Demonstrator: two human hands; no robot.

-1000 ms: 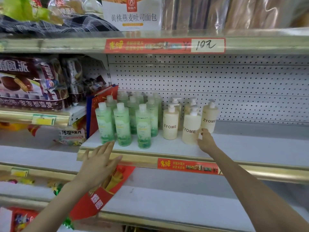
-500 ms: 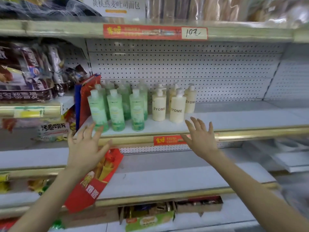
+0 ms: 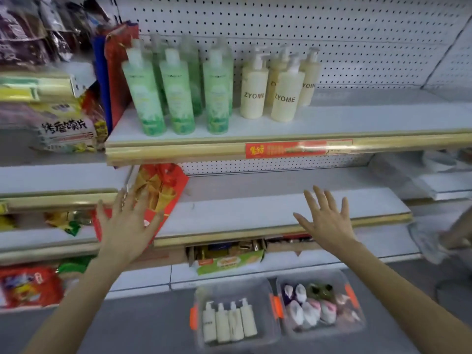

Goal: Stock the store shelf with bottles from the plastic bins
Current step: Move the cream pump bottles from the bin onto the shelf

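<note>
We look from head height, forward and down, close to the shelf point(image 3: 357, 118), above the plastic bins point(image 3: 265, 315).

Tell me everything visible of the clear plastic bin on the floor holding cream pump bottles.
The clear plastic bin is a rectangular tub sitting flat on the grey floor below the white bottom shelf, with an orange clip on its left end. Four cream pump bottles seem to lie side by side in it, pumps toward that shelf; its far part is bare. A second clear bin sits close on its right.
</note>
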